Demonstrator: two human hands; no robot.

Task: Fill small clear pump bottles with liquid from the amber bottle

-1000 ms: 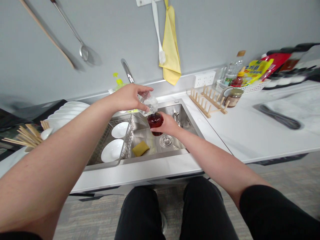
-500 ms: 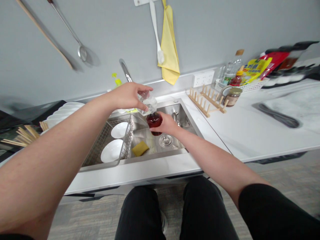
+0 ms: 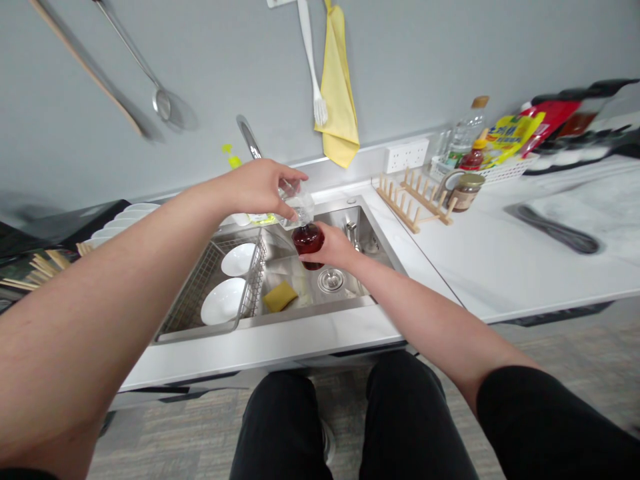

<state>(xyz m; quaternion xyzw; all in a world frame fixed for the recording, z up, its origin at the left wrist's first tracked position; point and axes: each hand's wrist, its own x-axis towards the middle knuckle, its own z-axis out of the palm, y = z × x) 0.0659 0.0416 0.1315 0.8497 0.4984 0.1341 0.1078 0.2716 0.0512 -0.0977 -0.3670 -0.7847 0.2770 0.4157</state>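
Over the sink (image 3: 373, 257), my left hand (image 3: 260, 190) is closed around a clear, see-through container (image 3: 299, 208), which looks tilted. The hand hides part of it, so I cannot tell its exact kind. Just beneath, my right hand (image 3: 333, 245) wraps round a dark red bottle (image 3: 307, 241) from the right side. The bottle's top meets the lower edge of the clear container, or comes very close to it. Below and left of the bottle, a yellow sponge (image 3: 281, 296) lies in the basin, with the round drain (image 3: 331, 280) to its right.
A wire basket (image 3: 200, 293) at the sink's left holds white bowls (image 3: 225, 301). Behind my left hand rises the faucet (image 3: 249, 137). A wooden rack (image 3: 415, 200), a jar (image 3: 467, 192) and a white basket (image 3: 505, 175) stand on the right counter. Chopsticks (image 3: 45, 268) are at far left.
Both hands keep their hold, with the clear container still above the red bottle. The view has shifted very slightly; otherwise little differs.
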